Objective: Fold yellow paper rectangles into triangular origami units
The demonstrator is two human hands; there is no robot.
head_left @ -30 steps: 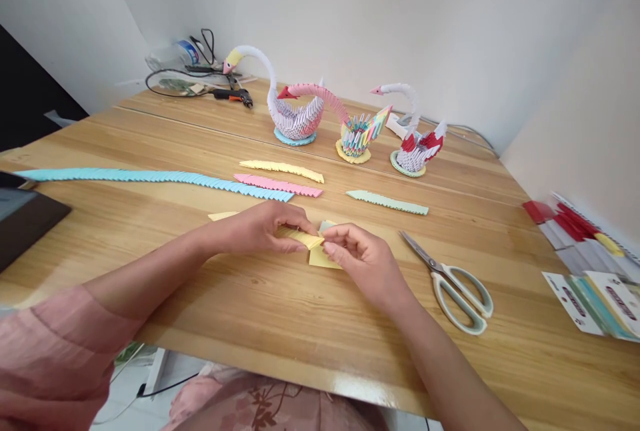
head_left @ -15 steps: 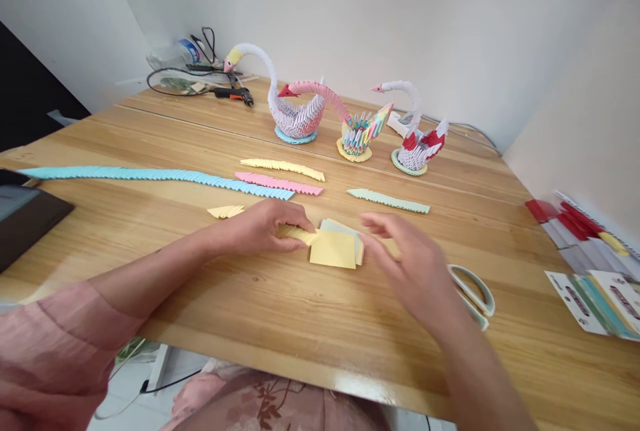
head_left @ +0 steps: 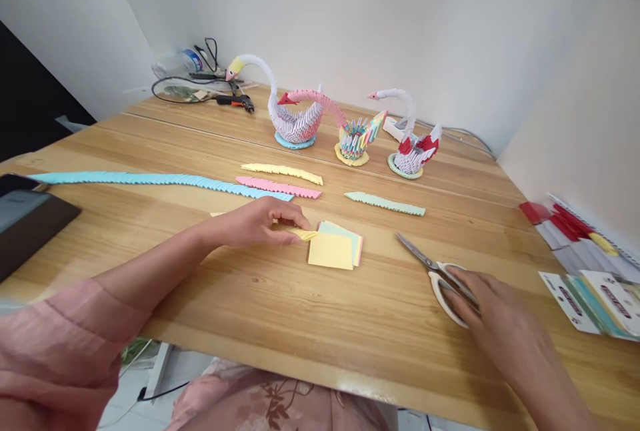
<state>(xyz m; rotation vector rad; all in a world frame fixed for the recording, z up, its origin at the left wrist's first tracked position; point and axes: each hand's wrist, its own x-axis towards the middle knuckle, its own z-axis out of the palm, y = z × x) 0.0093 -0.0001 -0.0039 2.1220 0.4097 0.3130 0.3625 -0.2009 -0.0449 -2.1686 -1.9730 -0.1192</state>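
My left hand point(head_left: 253, 221) pinches a yellow folded-paper strip point(head_left: 304, 235) between thumb and fingers; the hand covers most of it. The strip's tip meets a small stack of paper squares point(head_left: 331, 251), yellow on top, with pale green and pink edges showing. Over to the right, my right hand point(head_left: 500, 317) has its fingers and thumb at the white handles of a pair of scissors point(head_left: 431, 265). The scissors lie low over the table with their blades pointing up-left, towards the stack.
Folded-paper strips lie beyond my hands: blue point(head_left: 150, 179), pink point(head_left: 277, 186), yellow point(head_left: 283, 169) and pale green point(head_left: 387, 203). Three paper swans point(head_left: 295, 125) stand behind them. A glue gun point(head_left: 235, 101) lies back left, a dark device point(head_left: 37, 221) at left, paper packs point(head_left: 595, 301) at right.
My right hand has moved right, from beside the paper stack to the scissors, and taken hold of their handles. The scissors' blades now show. My left hand keeps its pinch on the yellow strip.
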